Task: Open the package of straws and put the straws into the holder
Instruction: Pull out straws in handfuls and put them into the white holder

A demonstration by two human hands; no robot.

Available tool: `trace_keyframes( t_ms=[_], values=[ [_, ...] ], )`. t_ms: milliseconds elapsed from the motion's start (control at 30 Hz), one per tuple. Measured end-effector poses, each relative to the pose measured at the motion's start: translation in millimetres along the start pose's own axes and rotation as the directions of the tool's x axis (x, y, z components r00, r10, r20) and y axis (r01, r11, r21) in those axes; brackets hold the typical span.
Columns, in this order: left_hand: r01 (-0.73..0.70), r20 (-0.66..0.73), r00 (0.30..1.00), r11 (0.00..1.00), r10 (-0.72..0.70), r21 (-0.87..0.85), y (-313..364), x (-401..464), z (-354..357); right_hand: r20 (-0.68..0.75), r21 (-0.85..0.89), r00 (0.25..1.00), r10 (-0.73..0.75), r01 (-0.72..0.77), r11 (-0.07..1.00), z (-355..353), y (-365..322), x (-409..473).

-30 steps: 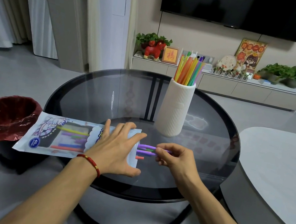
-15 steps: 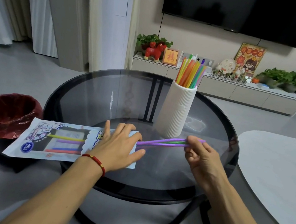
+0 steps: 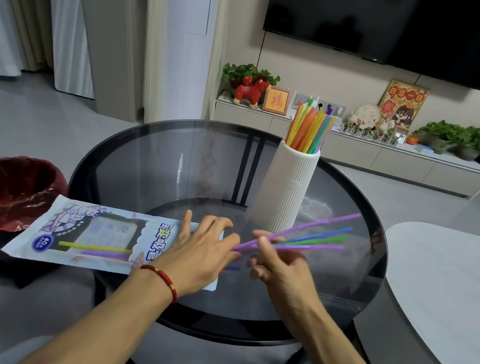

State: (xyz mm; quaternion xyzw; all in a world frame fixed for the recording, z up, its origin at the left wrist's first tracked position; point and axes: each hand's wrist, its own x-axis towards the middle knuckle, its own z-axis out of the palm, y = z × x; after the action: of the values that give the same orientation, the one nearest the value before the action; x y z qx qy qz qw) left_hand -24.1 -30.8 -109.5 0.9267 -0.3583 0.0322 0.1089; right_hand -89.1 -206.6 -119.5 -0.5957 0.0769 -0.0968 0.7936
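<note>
The left hand [image 3: 203,251], fingers spread, presses the straw package [image 3: 93,238] flat on the round glass table [image 3: 174,153]. Just right, the right hand [image 3: 279,265] pinches a fan of purple, blue and green straws [image 3: 314,236]. Farther stands the white ribbed holder [image 3: 289,189], holding coloured straws.

The straw package [image 3: 93,238] reads "40"; the frame [image 3: 275,100] reads "福".

the package [image 3: 93,238] lies on the table's [image 3: 147,168] left edge, under the left hand [image 3: 200,253]. right of it, the right hand [image 3: 279,265] grips loose straws [image 3: 311,239] before the holder [image 3: 287,189]. a bin [image 3: 4,190] stands left of the table.
</note>
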Motion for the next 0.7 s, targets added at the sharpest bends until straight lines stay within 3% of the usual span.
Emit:
trace_keyframes(
  t_ms=[200, 367, 533, 700],
  values=[
    [0.033, 0.006, 0.999, 0.999, -0.032, -0.027, -3.4, 0.3, -0.6, -0.076, -0.181, 0.992, -0.102, 0.087, 0.98, 2.5, -8.8, 4.8],
    [0.077, 0.04, 0.996, 0.997, -0.076, -0.017, -7.7, -1.0, 1.7, -0.097, -0.404, 0.96, -0.261, 0.202, 0.892, -18.5, -42.9, 10.6],
    [0.092, 0.039, 0.995, 0.995, -0.09, -0.031, -9.1, -0.8, 2.4, 0.053, -0.721, 0.935, -0.351, 0.279, 0.634, -28.5, -78.4, 18.6],
    [0.083, 0.014, 0.996, 0.996, -0.083, -0.024, -8.5, -0.8, 2.3, 0.202, -0.872, 0.895, -0.397, 0.349, 0.343, -19.9, -110.4, 34.5]
  ],
)
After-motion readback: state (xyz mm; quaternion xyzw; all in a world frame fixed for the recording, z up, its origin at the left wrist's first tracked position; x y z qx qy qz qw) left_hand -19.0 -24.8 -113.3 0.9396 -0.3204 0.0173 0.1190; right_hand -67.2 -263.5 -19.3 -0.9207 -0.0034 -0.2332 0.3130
